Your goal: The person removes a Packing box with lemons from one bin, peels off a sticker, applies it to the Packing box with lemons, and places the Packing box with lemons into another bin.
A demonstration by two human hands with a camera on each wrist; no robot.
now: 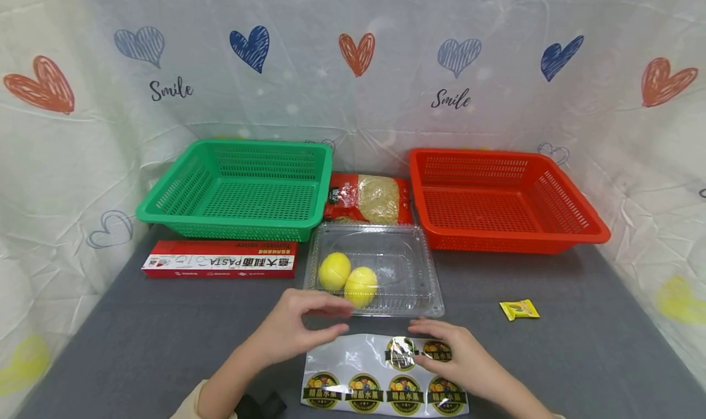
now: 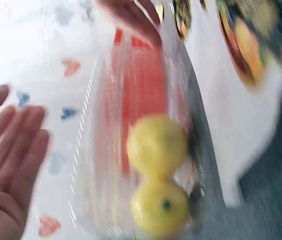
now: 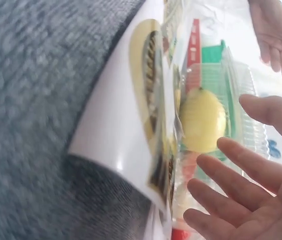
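Observation:
Two yellow lemons [image 1: 334, 271] lie in the left part of a clear plastic box [image 1: 399, 272] at the middle of the table. In front of it is a white sheet of round fruit stickers [image 1: 353, 362], its upper left part plain white. My left hand [image 1: 292, 326] hovers between box and sheet, thumb and fingers apart, holding nothing. Over the sheet's right part is my right hand [image 1: 455, 354], close to the upper stickers. The right wrist view shows its fingers [image 3: 246, 185] spread and bare, with the sheet's near edge lifted off the cloth.
A green basket [image 1: 234, 230] stands at back left, a red basket [image 1: 496, 241] at back right. Between them lies a red-and-clear food bag [image 1: 380, 198]. A red pasta box [image 1: 220, 260] is at left, a small yellow packet [image 1: 520, 309] at right. A black object [image 1: 261, 405] sits by my left forearm.

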